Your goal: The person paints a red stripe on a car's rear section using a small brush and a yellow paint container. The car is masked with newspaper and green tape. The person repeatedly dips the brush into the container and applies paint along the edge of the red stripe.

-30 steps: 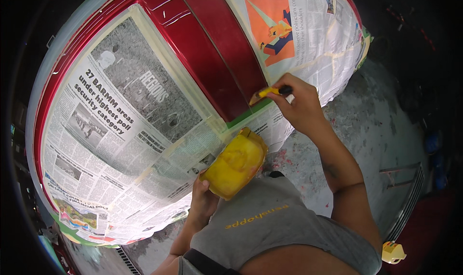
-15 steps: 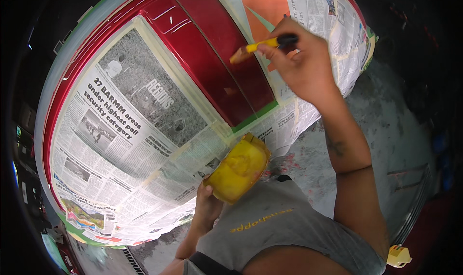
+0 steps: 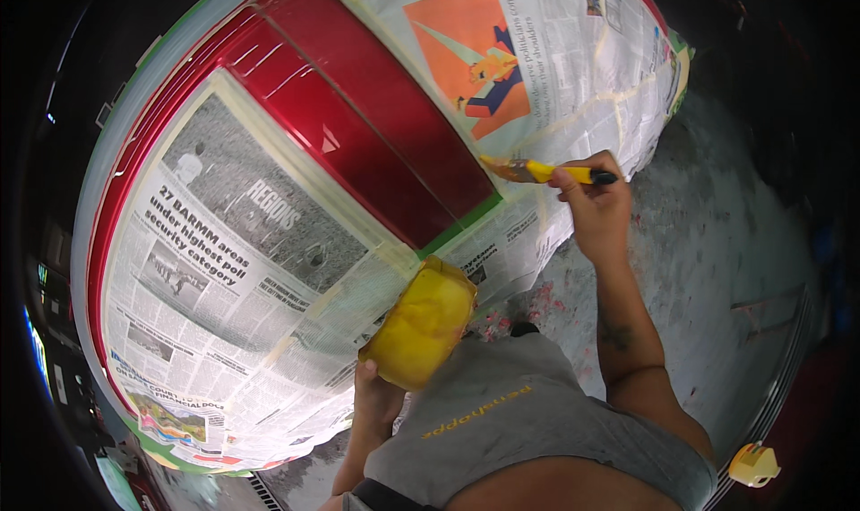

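My right hand (image 3: 598, 208) grips a paintbrush (image 3: 542, 171) by its yellow and black handle. The brush's bristles point left, near the right edge of a glossy red car panel (image 3: 394, 126); whether they touch it I cannot tell. In my left hand (image 3: 378, 395) is a yellow container (image 3: 425, 318), held by its lower left edge in front of my shirt. Yellowish material coats its inside. Newspaper sheets (image 3: 242, 188) cover the bodywork on both sides of the bare red strip, held down with cream tape. Green tape (image 3: 461, 227) borders the strip's lower end.
The curved bodywork fills the view ahead and to the left. A grey floor (image 3: 708, 242) with reddish specks lies to the right. At the lower right stands a pale yellow jug (image 3: 754, 465), beside a floor grating (image 3: 757, 421).
My right hand has swung down and to the right with the paintbrush, from over the red strip to its right edge. My left hand still holds the container. The view has shifted slightly.
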### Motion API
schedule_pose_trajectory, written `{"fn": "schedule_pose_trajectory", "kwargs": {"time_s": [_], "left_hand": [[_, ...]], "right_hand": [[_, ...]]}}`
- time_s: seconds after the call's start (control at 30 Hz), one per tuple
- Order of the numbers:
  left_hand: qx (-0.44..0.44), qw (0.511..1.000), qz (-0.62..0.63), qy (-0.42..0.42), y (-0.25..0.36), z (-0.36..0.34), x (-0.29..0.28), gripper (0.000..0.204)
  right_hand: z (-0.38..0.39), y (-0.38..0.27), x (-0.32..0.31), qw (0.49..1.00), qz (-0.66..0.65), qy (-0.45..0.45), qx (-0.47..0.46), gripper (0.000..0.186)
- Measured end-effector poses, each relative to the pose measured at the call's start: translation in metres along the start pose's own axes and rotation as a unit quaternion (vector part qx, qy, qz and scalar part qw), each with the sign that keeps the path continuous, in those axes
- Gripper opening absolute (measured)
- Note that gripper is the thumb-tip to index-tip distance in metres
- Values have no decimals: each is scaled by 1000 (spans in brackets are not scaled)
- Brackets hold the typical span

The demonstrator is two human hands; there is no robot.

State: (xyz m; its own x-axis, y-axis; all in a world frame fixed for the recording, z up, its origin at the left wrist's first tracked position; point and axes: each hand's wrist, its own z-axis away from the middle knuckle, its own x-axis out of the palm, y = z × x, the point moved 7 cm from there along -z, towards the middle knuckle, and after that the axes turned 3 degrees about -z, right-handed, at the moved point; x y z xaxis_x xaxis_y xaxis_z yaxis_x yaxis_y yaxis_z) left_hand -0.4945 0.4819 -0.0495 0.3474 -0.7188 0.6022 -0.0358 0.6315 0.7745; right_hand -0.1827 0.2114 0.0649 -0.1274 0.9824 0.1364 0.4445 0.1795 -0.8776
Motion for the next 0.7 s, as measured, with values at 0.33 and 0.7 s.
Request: {"fn": "schedule_pose_trajectory", "kwargs": {"time_s": [0.33,0.7], "left_hand": [[-3,999,-30,14,-4,-11,14,99],[-14,999,-28,9,-9,-9,34,96]], "right_hand": [[21,52,10,990,-118,49,61,19],[-16,12,23,997,-70,-31,3,21]]}}
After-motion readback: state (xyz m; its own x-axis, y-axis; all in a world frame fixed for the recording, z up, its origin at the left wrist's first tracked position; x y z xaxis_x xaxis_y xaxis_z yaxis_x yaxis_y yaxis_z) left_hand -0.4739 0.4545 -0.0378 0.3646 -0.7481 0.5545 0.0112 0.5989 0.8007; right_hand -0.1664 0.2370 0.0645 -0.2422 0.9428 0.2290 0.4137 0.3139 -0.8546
